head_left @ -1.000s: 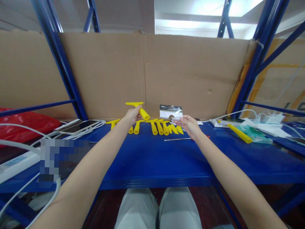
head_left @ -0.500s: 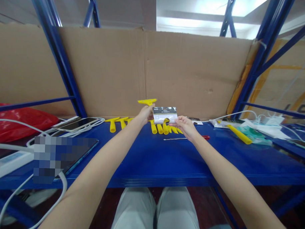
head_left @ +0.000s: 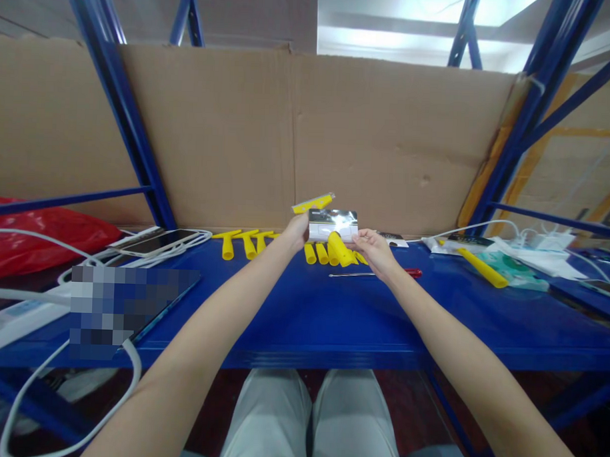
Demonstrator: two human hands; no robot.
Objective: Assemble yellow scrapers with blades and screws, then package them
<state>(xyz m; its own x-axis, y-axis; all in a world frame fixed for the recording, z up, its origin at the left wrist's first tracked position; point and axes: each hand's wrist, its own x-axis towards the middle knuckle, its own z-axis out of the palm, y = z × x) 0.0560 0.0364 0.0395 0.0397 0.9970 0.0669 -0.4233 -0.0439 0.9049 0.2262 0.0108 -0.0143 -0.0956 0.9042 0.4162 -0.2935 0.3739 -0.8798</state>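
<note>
My left hand (head_left: 298, 232) is closed around a yellow T-shaped scraper (head_left: 313, 203), whose wide head sticks up above the fingers. A black-and-white packaging card (head_left: 328, 226) is in front of it, its left edge by my left fingers. My right hand (head_left: 375, 249) pinches the card's right edge. The scraper's round handle end shows at the card's lower cutout; whether it passes fully through I cannot tell. Behind and below, more yellow scrapers (head_left: 228, 246) lie in a row on the blue table (head_left: 292, 315). A screwdriver (head_left: 412, 273) with a red handle lies beneath my right hand.
Another card (head_left: 394, 242) lies behind my right hand. To the right are a yellow handle (head_left: 484, 269), green plastic wrap (head_left: 521, 273) and white cables. A red bag (head_left: 44, 243), a phone (head_left: 159, 243) and a tablet (head_left: 167, 310) are on the left. Cardboard (head_left: 213, 138) closes the back.
The scraper in my left hand has tilted and moved right, toward the card. Its handle end now shows at the card's cutout, where there was a gap before. My right hand keeps the card's edge.
</note>
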